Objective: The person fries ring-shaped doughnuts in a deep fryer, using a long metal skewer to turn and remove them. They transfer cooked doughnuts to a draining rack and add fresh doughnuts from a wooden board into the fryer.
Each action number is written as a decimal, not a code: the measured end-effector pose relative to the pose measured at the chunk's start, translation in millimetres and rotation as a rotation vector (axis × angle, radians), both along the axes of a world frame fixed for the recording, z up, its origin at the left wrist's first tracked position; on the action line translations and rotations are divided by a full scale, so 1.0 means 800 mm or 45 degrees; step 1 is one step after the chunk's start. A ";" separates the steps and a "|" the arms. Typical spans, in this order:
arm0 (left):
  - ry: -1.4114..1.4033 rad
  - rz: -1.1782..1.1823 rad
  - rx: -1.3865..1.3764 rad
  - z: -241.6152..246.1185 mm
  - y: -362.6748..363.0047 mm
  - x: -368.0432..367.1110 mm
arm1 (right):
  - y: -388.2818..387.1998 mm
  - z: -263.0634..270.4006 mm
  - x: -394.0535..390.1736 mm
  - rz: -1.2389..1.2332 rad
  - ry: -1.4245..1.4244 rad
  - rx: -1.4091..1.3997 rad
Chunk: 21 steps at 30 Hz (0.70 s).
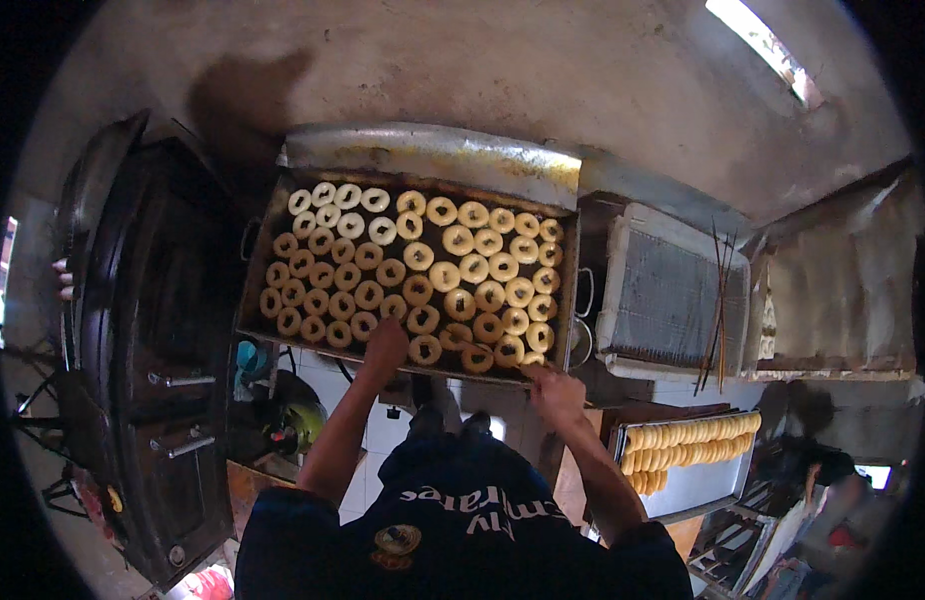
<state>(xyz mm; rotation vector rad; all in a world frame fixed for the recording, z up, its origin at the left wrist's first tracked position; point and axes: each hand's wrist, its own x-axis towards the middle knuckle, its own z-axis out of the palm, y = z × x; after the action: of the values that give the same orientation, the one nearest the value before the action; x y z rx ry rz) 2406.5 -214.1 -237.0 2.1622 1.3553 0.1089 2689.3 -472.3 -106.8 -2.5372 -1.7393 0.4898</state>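
A wide rectangular metal frying vat (256,277) holds many ring doughnuts (473,214) in dark oil. Those at the far left are pale, while the rest are yellow to golden. My left hand (387,346) is over the near edge, close to the golden rings at the lower middle; its fingers are hidden behind the back of the hand. My right hand (558,394) is at the near right corner, closed on a thin stick (481,349) that reaches leftward over the rings.
Right of the vat stands a white-rimmed rack tray (616,300) with long thin sticks (720,315) across it. Below it, a metal tray (702,491) bears rows of doughnuts. A dark cabinet (177,420) stands at left, a green gas cylinder (305,424) nearby. A person (837,510) is at far lower right.
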 end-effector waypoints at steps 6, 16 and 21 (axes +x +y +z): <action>0.174 -0.214 0.163 0.022 -0.043 -0.013 | -0.036 0.077 0.002 0.016 0.019 0.115; 0.045 -0.369 0.367 0.046 -0.052 -0.063 | -0.044 0.080 0.005 0.019 0.089 0.050; -0.139 -0.116 0.443 0.067 0.079 -0.005 | 0.106 -0.015 -0.008 -0.133 0.061 0.539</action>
<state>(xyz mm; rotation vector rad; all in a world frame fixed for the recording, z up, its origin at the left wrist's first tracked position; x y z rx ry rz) 2402.8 -151.3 -183.8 2.4575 1.2463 0.4504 2682.9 -387.2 -118.7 -2.2783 -1.4926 0.1533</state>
